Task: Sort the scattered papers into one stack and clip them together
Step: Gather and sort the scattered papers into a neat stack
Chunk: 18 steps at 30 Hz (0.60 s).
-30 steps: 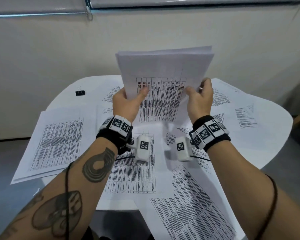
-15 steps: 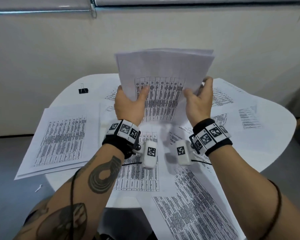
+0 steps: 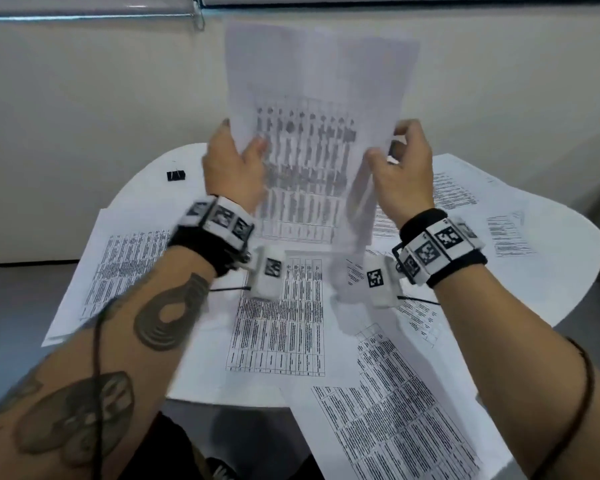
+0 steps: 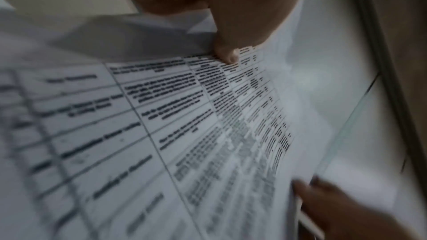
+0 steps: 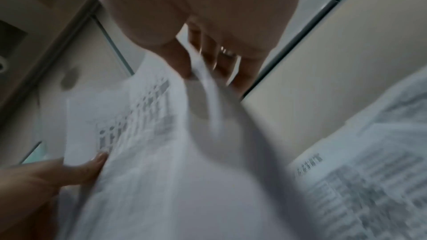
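I hold a sheaf of printed papers [image 3: 319, 109] upright above the round white table [image 3: 568, 292], blurred by motion. My left hand [image 3: 232, 161] pinches its left edge, thumb on the printed face, as the left wrist view shows [image 4: 227, 56]. My right hand [image 3: 402, 164] pinches the right edge, thumb in front and fingers behind [image 5: 196, 65]. More printed sheets [image 3: 278, 323] lie scattered over the table. A black binder clip [image 3: 176, 175] sits on the table's far left, apart from both hands.
A thick set of sheets [image 3: 125, 271] overhangs the table's left edge, and another sheet [image 3: 395, 434] hangs over the near edge. A pale wall [image 3: 84, 133] stands close behind the table. Grey floor [image 3: 11, 323] shows at the left.
Both hands have lifted the sheaf higher, away from the table; it now stands taller in view and is blurred by the motion. The loose sheets and the clip have not moved.
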Each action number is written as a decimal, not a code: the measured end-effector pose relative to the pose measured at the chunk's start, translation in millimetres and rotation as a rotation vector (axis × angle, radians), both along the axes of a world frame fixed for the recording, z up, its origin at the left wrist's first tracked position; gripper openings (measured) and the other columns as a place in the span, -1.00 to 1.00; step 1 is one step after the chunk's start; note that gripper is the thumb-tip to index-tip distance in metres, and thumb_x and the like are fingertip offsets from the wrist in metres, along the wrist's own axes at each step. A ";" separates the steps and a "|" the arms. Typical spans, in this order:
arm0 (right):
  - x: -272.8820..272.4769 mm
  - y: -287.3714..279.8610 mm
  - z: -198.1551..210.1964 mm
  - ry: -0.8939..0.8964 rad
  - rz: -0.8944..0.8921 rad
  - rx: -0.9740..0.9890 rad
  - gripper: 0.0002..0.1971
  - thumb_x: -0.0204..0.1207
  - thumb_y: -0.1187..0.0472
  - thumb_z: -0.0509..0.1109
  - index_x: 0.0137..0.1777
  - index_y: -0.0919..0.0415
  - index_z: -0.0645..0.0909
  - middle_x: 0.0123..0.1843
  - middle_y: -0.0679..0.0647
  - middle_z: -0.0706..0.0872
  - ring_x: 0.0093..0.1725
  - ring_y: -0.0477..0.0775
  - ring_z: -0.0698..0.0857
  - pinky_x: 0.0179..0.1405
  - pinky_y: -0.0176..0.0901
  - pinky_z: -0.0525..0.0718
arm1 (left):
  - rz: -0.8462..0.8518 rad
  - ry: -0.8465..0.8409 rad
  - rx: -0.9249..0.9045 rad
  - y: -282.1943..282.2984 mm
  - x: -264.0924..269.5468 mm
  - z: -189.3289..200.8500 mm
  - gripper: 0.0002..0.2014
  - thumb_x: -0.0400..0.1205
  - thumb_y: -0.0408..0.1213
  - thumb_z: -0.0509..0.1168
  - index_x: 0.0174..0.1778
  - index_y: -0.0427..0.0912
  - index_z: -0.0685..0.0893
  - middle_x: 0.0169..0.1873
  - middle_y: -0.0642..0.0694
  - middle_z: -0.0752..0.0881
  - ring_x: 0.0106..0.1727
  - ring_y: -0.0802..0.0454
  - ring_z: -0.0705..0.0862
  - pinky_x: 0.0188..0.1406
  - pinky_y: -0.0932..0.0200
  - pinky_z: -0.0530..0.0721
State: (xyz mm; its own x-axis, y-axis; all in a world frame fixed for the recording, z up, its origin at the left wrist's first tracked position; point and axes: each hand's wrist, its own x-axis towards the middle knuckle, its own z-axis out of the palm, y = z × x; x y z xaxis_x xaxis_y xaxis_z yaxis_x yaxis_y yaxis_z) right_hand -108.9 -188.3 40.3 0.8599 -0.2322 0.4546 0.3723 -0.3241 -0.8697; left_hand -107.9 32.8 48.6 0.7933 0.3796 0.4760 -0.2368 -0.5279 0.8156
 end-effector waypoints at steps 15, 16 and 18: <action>-47.9 -54.1 -41.5 1.034 0.382 -0.948 0.01 0.22 -0.27 0.76 0.56 -0.01 0.29 0.38 0.02 0.55 0.23 0.11 0.63 0.03 -0.02 0.64 | 0.363 0.948 0.402 251.2 -48.3 -76.6 -0.66 0.68 -0.22 0.42 -0.04 -0.53 0.68 0.00 -0.57 0.75 0.01 -0.48 0.75 -0.01 -0.11 0.68; -54.5 -51.1 -46.2 1.028 0.377 -1.035 0.09 0.13 -0.30 0.78 0.57 -0.02 0.26 0.38 0.03 0.53 0.20 0.11 0.64 -0.02 -0.04 0.66 | 0.371 0.967 0.388 250.2 -44.1 -79.8 -0.65 0.67 -0.25 0.43 -0.02 -0.59 0.71 -0.10 -0.53 0.77 -0.07 -0.44 0.75 -0.09 -0.07 0.65; -63.7 -44.6 -59.3 1.011 0.339 -1.180 0.24 -0.03 -0.28 0.83 0.60 -0.05 0.22 0.44 0.08 0.43 0.30 0.21 0.60 0.13 0.12 0.72 | 0.375 1.038 0.442 246.1 -36.7 -81.4 -0.57 0.64 -0.17 0.47 0.03 -0.61 0.73 -0.18 -0.45 0.75 -0.10 -0.38 0.76 -0.12 -0.02 0.65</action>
